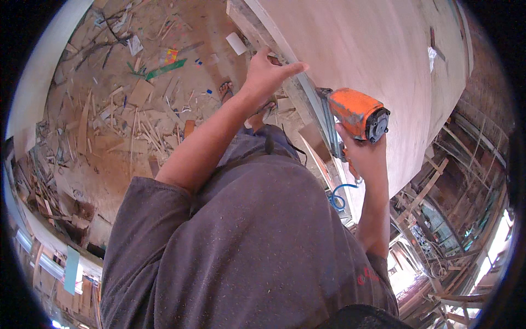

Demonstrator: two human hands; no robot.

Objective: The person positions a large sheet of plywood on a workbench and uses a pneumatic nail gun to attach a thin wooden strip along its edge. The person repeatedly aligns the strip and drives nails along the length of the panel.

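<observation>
A large pale wooden panel (372, 44) lies to my right, with a narrow edging strip (309, 90) along its near left side. My left hand (266, 77) is at that edge, thumb stretched over the strip and fingers curled down on its outer side. Part of those fingers is hidden. My right hand (364, 153) is wrapped around the handle of an orange nail gun (356, 109) with a dark end cap. The gun's nose and magazine rest at or just over the panel's edge; I cannot tell if they touch. A blue coiled air hose (338, 200) hangs below the handle.
Wood offcuts (148, 126), scraps and a green strip (165, 69) litter the floor on the left. My sandalled feet (226, 90) stand beside the panel. Wooden framing (427, 189) rises at the right. Another pale board (44, 71) curves along the left rim.
</observation>
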